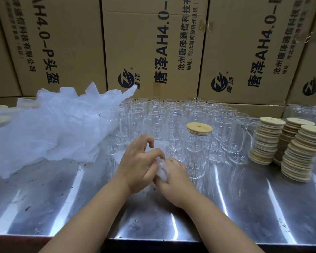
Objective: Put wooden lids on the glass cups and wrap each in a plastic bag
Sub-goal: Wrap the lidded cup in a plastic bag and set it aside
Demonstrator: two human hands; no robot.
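1. The left hand [139,161] is curling over a bunched-up plastic bag [161,169] low over the shiny metal tabletop [66,201], with its forefinger arching up above the other fingers.
2. The right hand [173,177] is closing on the same plastic bag from the other side, its fingers bending round the wad. The two hands are touching, and the plastic is being squeezed between them.
3. The hands are covering most of the bag, so I cannot tell whether a cup is sitting inside it.
4. A lidded glass cup [197,154] is standing upright just beside the right hand, on its far right side. A wooden lid [199,129] is lying flat on its rim.
5. Rows of uncovered glass cups [173,115] are standing close together behind the hands, reaching back towards the wall of boxes.
6. Several tall stacks of wooden lids [268,141] are standing at the right end of the tabletop, leaning unevenly and touching one another.
7. A loose heap of clear plastic bags [53,128] is lying on the left side, its edge touching the nearest cups.
8. Printed cardboard boxes [153,42] are standing across the whole back.
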